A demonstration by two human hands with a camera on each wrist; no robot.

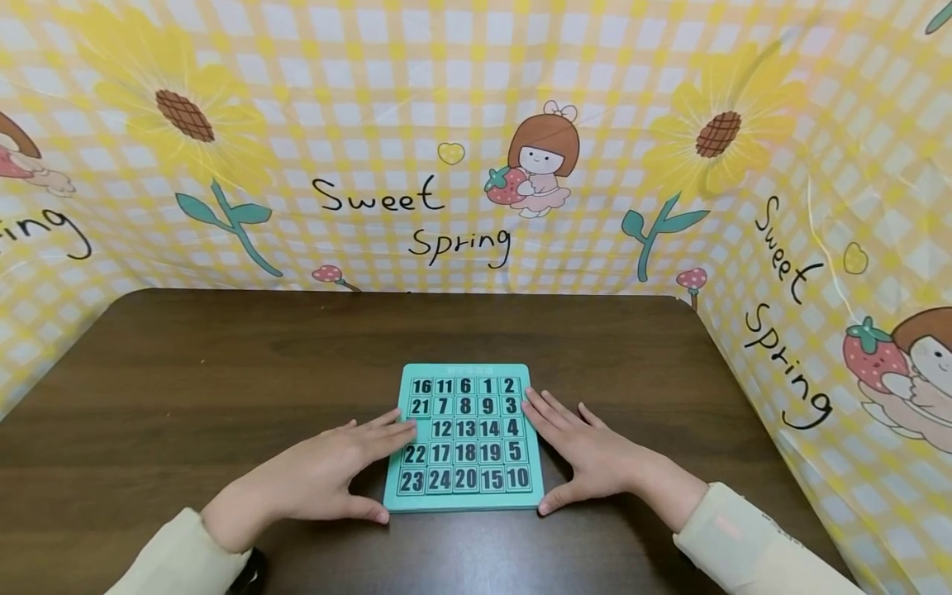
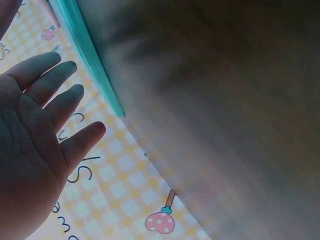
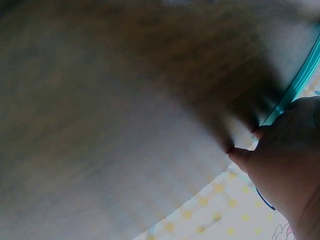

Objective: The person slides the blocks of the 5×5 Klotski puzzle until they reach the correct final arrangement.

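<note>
A teal sliding number puzzle lies flat on the brown table, holding rows of white tiles with black numerals. Its vacant slot is at the left end of the third row, beside the 12 tile. My left hand is at the puzzle's left side, fingertips over that edge by the slot and thumb near the lower left corner. On the opposite side my right hand touches the right edge, with its thumb by the lower right corner. In the left wrist view the left hand's fingers are spread and fairly straight.
The wooden table extends around the puzzle. A yellow checked cloth with flowers and lettering hangs behind and along both sides. Something dark shows under the left sleeve.
</note>
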